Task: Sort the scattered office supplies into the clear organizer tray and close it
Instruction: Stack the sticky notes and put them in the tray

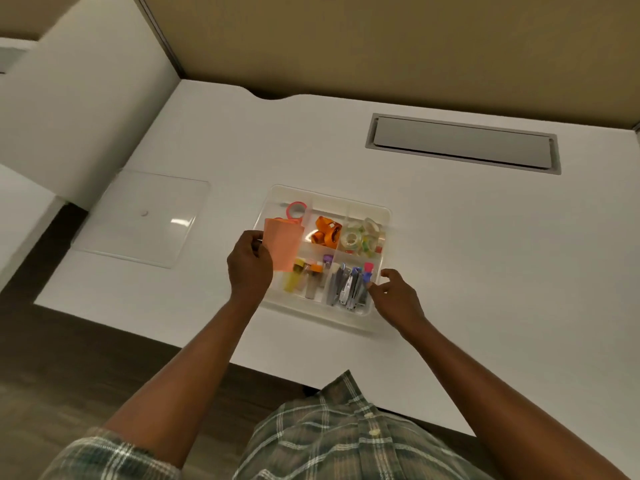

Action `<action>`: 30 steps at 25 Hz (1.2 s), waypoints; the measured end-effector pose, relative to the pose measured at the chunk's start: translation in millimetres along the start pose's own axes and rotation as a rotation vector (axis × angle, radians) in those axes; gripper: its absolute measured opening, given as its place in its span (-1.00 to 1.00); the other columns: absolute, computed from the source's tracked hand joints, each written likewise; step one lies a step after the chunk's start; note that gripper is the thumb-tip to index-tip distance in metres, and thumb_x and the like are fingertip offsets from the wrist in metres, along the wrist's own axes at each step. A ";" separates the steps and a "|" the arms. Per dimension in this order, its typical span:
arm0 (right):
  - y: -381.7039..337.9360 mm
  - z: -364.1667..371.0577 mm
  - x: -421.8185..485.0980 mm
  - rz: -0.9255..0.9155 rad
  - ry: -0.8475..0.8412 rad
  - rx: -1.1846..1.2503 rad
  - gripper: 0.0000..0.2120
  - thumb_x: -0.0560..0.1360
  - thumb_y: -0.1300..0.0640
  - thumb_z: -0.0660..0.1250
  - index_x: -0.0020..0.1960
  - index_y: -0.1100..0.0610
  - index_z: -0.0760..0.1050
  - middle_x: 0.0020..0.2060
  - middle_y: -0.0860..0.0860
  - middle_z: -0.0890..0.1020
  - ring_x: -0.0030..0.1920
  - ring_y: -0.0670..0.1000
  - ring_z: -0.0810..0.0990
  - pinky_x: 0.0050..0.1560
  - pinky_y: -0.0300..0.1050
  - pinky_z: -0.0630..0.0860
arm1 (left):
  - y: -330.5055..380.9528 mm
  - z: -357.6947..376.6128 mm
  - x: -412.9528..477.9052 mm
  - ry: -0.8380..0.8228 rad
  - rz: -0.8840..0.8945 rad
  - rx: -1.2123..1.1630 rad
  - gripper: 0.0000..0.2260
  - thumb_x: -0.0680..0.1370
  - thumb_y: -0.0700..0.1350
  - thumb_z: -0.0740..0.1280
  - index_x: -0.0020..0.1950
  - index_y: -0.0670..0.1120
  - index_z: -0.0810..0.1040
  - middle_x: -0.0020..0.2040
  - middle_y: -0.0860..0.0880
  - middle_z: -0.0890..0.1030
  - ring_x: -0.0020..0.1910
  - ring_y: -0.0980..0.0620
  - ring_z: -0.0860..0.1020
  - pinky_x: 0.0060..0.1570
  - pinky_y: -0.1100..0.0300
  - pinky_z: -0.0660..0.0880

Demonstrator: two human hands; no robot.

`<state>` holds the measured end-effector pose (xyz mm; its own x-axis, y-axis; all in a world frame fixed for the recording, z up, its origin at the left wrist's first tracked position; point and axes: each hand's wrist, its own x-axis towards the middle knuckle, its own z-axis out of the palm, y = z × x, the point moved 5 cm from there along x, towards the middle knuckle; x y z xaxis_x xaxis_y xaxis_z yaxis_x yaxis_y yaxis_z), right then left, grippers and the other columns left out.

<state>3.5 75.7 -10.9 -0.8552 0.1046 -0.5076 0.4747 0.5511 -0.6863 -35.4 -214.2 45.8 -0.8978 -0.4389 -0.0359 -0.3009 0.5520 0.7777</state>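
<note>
The clear organizer tray [383,216] sits mid-desk, divided into compartments. It holds pink tape rolls [296,209], orange tape dispensers [325,230], clear tape rolls [362,237], glue sticks [306,277] and staplers [348,285]. My left hand [249,268] grips a stack of orange sticky notes [282,242] over the tray's left compartments. My right hand [396,294] rests at the tray's near right corner, fingertips touching a blue stapler end, fingers partly apart. The clear lid [145,220] lies flat on the desk to the left, apart from the tray.
A white desk [485,254] carries everything. A grey cable hatch [462,143] is set into it at the back right. A tan partition wall rises behind. A white panel stands at the left, and dark floor shows below the desk's front edge.
</note>
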 end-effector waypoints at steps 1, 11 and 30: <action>-1.7 6.7 -0.3 -0.011 0.003 -0.010 -0.55 0.60 -0.01 0.27 0.43 0.08 0.30 0.20 0.12 0.62 0.14 0.15 0.60 0.09 0.02 0.55 | -10.6 -8.7 7.9 0.013 -0.012 0.046 -0.77 0.53 -0.31 0.21 0.12 -0.15 0.57 -0.09 -0.10 0.63 -0.09 -0.08 0.57 -0.10 0.18 0.43; -10.4 25.3 -0.1 0.016 0.092 -0.048 -0.59 0.60 0.15 0.21 0.43 0.06 0.27 0.22 0.14 0.60 0.07 0.20 0.64 0.01 0.22 0.63 | -51.2 -1.8 37.7 -0.166 0.081 0.358 -0.69 0.52 -0.32 0.20 0.20 -0.22 0.61 0.06 -0.23 0.67 0.06 -0.24 0.62 0.05 0.03 0.53; -12.5 30.4 -0.1 0.086 0.126 -0.146 -0.58 0.64 0.16 0.17 0.48 0.08 0.22 0.16 0.18 0.60 -0.26 0.07 0.65 -0.16 0.05 0.63 | -148.5 -71.8 131.1 -0.033 -0.115 0.775 -0.78 0.49 -0.25 0.30 0.12 -0.25 0.46 0.16 -0.24 0.44 0.14 -0.25 0.45 0.00 -0.06 0.47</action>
<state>4.0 43.6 -18.1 -0.8366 0.2536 -0.4855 0.5195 0.6486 -0.5563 -85.4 -404.7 -29.3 -0.8528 -0.5087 -0.1180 -0.5203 0.8471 0.1082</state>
